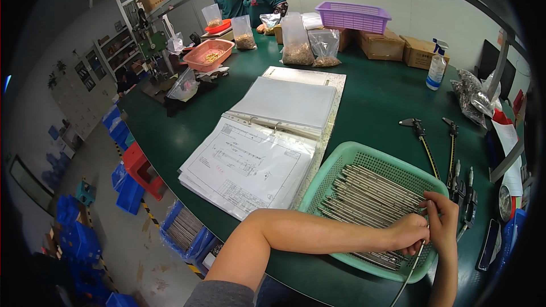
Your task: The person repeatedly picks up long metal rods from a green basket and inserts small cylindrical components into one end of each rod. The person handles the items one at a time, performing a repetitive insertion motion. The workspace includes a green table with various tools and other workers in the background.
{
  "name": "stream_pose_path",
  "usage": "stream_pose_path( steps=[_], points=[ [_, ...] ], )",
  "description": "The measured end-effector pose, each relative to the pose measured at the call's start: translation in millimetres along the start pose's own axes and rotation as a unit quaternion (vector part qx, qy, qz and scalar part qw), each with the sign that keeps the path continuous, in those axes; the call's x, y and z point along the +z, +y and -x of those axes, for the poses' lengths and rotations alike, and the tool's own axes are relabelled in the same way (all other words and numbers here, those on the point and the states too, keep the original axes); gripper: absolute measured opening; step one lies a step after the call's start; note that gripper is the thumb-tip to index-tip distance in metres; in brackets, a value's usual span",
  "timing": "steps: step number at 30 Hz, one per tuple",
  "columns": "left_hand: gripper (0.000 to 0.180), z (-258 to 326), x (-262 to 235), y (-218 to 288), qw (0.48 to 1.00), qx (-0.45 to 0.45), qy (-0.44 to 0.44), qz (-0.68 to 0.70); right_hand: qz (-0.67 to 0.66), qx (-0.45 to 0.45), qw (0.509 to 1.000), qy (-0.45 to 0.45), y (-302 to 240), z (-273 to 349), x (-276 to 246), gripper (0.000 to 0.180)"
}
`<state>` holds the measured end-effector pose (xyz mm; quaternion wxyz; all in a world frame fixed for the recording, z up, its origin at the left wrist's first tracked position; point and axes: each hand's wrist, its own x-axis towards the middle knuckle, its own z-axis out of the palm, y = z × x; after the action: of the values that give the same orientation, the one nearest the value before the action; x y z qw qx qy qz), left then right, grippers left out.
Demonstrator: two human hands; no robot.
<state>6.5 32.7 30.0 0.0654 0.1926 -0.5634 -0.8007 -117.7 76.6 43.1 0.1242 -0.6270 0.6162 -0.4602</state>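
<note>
My left hand is closed on a thin metal rod, which slants down toward the lower edge of the picture. Right beside it, my right hand has its fingers bent in a pinch by the rod's upper end; whatever lies between those fingertips is too small to make out. Both hands are over the right side of a light green perforated plastic basket. Many similar metal rods lie side by side in the basket, partly covered by my left forearm.
An open binder with a drawing lies left of the basket. Calipers and a spray bottle are at the right. Farther back stand bags of small parts, a pink basket and a purple basket. Two people are across the table.
</note>
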Motion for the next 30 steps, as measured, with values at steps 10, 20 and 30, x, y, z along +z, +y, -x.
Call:
stream_pose_path(
  steps=[10, 20, 30],
  points=[
    [0.018, -2.1, -0.8, -1.9, 1.0, 0.006, -0.005, 0.001, 0.003, 0.009, 1.0, -0.007, -4.6, -0.8, -0.6, 0.016],
    [0.017, -1.1, -0.5, -0.4, 1.0, -0.008, -0.004, 0.01, 0.01, -0.003, 1.0, -0.005, -3.1, -0.2, -0.5, 0.016],
    [0.016, -2.5, -1.4, -1.8, 1.0, -0.007, -0.006, 0.007, 0.016, -0.01, 1.0, -0.01, -5.6, -0.9, -1.0, 0.016]
  ],
)
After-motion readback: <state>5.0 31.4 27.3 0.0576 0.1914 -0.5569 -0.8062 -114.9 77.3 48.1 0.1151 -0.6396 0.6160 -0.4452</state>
